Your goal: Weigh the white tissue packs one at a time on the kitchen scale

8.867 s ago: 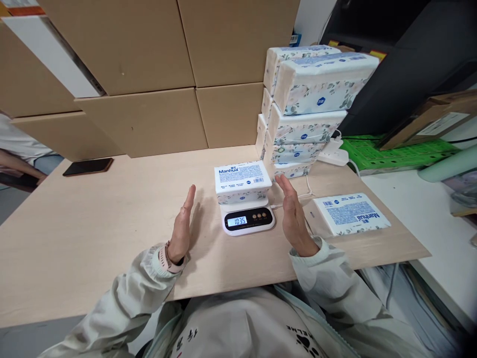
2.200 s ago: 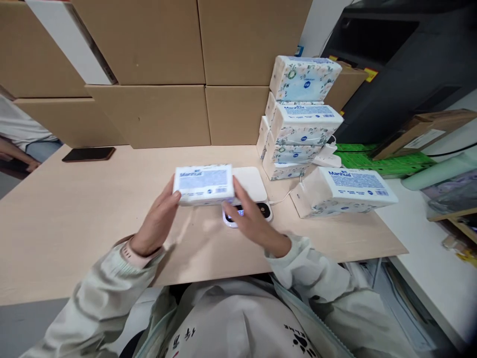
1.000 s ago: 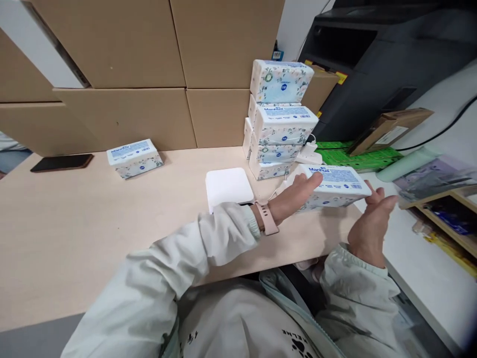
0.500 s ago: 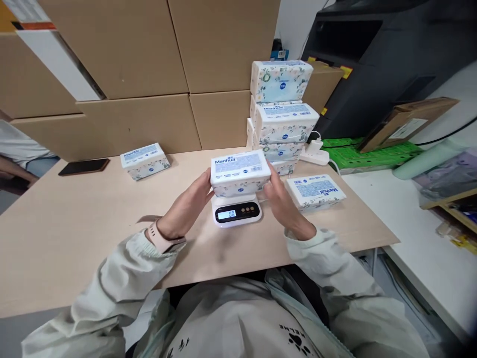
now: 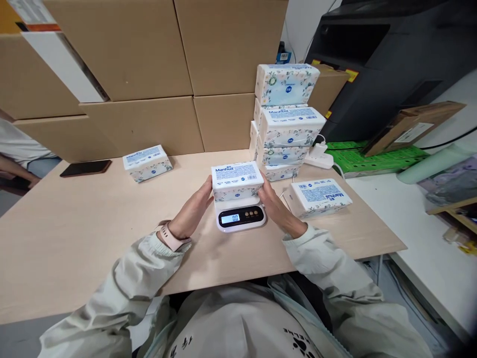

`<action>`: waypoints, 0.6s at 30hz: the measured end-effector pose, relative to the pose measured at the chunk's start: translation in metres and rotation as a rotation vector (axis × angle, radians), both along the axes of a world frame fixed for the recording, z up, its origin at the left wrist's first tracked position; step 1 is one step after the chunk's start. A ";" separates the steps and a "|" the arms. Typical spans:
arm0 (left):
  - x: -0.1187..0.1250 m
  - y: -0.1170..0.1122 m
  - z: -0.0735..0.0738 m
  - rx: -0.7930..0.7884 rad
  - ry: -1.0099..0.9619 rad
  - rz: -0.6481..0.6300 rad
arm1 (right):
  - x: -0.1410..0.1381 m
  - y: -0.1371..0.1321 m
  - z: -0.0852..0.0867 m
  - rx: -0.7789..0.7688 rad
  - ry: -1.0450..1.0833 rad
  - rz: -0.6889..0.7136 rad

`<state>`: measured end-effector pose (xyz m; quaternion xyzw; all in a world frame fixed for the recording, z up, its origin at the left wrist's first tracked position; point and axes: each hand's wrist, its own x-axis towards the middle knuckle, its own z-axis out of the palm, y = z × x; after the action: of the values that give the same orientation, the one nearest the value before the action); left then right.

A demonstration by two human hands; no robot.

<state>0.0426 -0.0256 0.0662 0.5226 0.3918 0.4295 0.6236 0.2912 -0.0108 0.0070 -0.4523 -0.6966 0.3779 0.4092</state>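
Between my two hands is a white and blue tissue pack (image 5: 237, 181) with a floral print, its label facing up. My left hand (image 5: 194, 209) presses its left end and my right hand (image 5: 275, 205) its right end. Directly below the pack is a white digital scale (image 5: 242, 223), whose lit display reads 0.0; whether the pack touches the scale's plate I cannot tell. To the right of my right hand lies another tissue pack (image 5: 318, 197). A third tissue pack (image 5: 148, 163) sits at the back left of the table.
A stack of several tissue packs (image 5: 288, 124) stands at the back right beside a white power strip (image 5: 319, 158). Cardboard boxes (image 5: 145, 124) wall off the table's far side. A phone (image 5: 85, 168) lies far left, near another person's arm (image 5: 17, 169). A dark machine (image 5: 372, 74) stands right.
The tissue pack between my hands has come down slightly toward the scale, both hands moving with it. The display still reads 0.0. The whole view has shifted a little.
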 end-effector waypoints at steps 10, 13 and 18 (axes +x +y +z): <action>-0.043 -0.029 -0.038 0.167 -0.049 0.334 | 0.015 -0.044 -0.018 0.923 -0.144 -0.454; -0.045 -0.032 -0.047 0.143 -0.110 0.327 | 0.019 -0.046 -0.025 0.969 -0.128 -0.479; -0.044 -0.033 -0.049 0.118 -0.163 0.294 | 0.021 -0.043 -0.038 0.886 -0.041 -0.554</action>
<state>-0.0012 -0.0582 0.0168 0.4589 0.3862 0.5791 0.5522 0.3125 -0.0537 -0.0305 -0.4107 -0.6516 -0.0845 0.6321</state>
